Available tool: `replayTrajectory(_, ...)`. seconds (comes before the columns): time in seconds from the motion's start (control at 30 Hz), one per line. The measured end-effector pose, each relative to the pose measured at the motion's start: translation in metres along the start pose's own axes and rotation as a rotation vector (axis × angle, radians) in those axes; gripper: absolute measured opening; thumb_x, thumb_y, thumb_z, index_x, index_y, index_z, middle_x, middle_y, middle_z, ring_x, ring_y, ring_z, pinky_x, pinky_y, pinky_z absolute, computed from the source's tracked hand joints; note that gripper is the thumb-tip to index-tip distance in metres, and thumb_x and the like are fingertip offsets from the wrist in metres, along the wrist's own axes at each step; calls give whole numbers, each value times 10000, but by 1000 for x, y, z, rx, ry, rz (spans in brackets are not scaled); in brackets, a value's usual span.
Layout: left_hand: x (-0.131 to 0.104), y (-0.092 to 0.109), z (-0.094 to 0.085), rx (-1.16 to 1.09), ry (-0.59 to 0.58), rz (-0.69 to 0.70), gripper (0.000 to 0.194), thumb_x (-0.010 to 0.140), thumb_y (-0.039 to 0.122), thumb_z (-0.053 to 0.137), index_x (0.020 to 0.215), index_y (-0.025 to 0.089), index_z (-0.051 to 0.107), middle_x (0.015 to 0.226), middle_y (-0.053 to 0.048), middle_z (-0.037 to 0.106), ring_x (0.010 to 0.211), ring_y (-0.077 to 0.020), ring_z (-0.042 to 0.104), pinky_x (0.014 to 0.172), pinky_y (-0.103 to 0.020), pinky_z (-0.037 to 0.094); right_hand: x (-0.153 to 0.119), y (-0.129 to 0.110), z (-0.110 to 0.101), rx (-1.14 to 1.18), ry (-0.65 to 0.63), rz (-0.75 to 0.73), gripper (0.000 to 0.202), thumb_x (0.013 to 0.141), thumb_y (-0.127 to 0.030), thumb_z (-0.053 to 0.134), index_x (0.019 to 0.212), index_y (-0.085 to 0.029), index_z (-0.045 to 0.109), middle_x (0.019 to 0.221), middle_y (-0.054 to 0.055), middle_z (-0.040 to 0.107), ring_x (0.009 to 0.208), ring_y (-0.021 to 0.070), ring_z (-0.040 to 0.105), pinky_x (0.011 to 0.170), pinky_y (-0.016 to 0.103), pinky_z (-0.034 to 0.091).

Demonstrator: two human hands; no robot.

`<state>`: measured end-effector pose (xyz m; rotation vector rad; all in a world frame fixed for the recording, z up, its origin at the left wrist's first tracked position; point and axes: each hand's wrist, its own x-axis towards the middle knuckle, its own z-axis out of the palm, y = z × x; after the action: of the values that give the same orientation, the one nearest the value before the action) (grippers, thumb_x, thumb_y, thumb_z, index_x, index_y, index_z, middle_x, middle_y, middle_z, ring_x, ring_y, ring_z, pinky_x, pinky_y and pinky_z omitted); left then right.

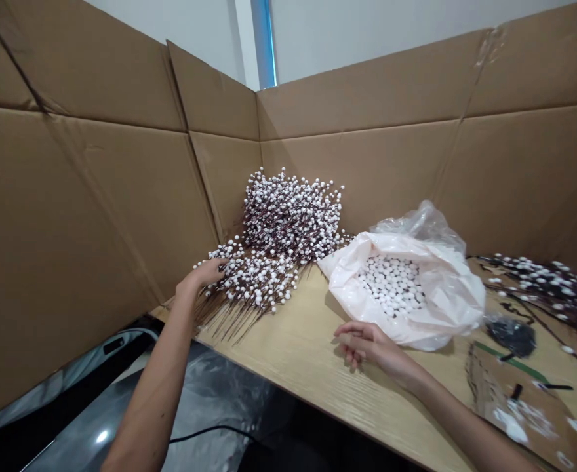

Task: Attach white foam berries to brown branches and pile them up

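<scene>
My left hand reaches into the left side of a loose heap of artificial berry stems with white berries and thin dark stalks. Its fingertips are partly hidden among the berries, so I cannot tell whether they grip a stem. My right hand is held low over the table, just in front of a white plastic bag. The fingers are loosely bent and apart, with nothing visible in them. Inside the open bag lie many loose white berries with dark spots.
Behind the heap, a thick stack of similar berry stems leans in the corner of tall cardboard walls. More berry stems, a small dark plastic packet and a cardboard piece lie on the wooden table at right.
</scene>
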<state>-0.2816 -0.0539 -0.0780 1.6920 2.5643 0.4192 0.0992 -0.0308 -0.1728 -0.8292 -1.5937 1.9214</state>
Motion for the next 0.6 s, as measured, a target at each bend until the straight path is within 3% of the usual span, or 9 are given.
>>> replayTrajectory(0.2,-4,8,6,-25,-30,25,469,582,130,524,1013,223,682,1150,-22,681,1095,-223,601,913,-234,459,-1,-1,1,-19,-8,14,428,649,-468,746,862,-123,610,612,9,624,464,91,558,470,229,452)
replayTrajectory(0.4,-10,16,-10,-2,5,24,455,611,86,484,1004,213,674,1138,-30,683,1072,-217,612,895,-222,455,1,1,-1,-36,-19,8,424,661,-467,736,872,-122,610,624,15,626,469,94,556,472,231,447)
replayTrajectory(0.5,-22,33,-17,2,33,78,370,697,105,472,1000,189,667,1121,-61,681,1082,-246,597,897,-256,445,0,-5,0,-42,-14,16,441,651,-483,738,878,-126,612,620,14,617,478,102,557,475,235,443)
replayTrajectory(0.6,-42,63,-17,-34,5,224,297,819,164,425,1007,167,655,1122,-74,670,1052,-230,597,884,-261,433,-9,-20,6,-95,37,-74,410,641,-489,745,819,-135,638,631,13,605,508,107,547,487,238,436)
